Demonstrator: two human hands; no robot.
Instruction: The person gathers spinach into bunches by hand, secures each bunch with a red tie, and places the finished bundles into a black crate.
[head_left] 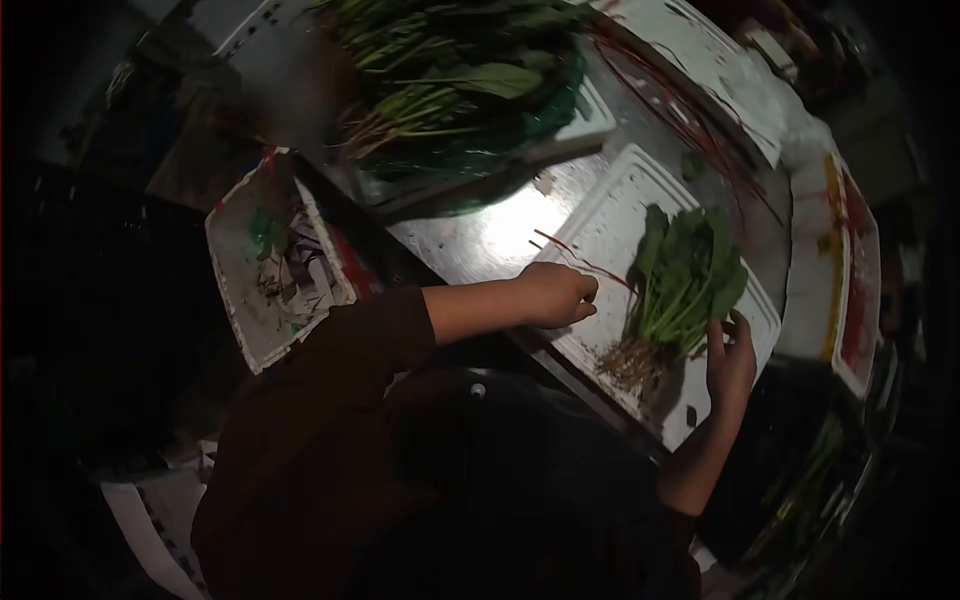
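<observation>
Left hand (560,296): closed into a loose fist on the white cutting board (610,225); whether it grips anything cannot be told, the palm being turned away. Right hand (730,355): fingertips meet the spinach bunch (685,280) at its 4 o'clock side; contact hidden by leaves. Pile of greens (450,70) at 12 o'clock: cut off by the top edge. Tray (850,270) at 3 o'clock: contents blurred. Frame margins: too dark to read.

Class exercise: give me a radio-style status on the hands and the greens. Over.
Left hand loosely closed, resting on white board. Right hand open beside spinach bunch. Red ties lie nearby.
</observation>
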